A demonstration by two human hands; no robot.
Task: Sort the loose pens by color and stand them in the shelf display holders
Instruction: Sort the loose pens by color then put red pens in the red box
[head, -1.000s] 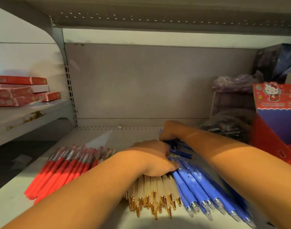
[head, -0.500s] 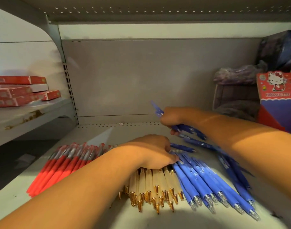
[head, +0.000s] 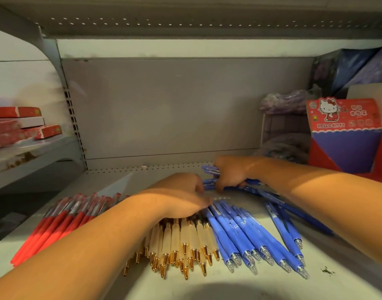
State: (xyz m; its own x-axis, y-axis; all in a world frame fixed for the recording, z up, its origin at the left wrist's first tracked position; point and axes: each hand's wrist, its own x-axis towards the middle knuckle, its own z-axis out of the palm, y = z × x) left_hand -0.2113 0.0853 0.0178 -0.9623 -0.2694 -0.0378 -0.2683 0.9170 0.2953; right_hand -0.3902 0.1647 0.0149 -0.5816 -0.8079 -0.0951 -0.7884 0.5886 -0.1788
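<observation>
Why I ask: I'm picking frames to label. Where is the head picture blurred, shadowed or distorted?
Head view, left: the red boxes are smeared. Head view, middle: the right hand gripping blue pens is soft. Head view, bottom: a round dark shadow falls on the shelf. Head view, top: the wide lens bows the upper shelf. Head view, front: the cream pens have glinting gold tips.

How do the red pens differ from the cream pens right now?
Red pens have red barrels with greyish far ends; cream pens have gold tips. Red pens lie at the left of the shelf, untouched; cream pens lie mid-shelf beside the blue pens, far ends under the left hand. Both lie flat in fanned rows.
</observation>
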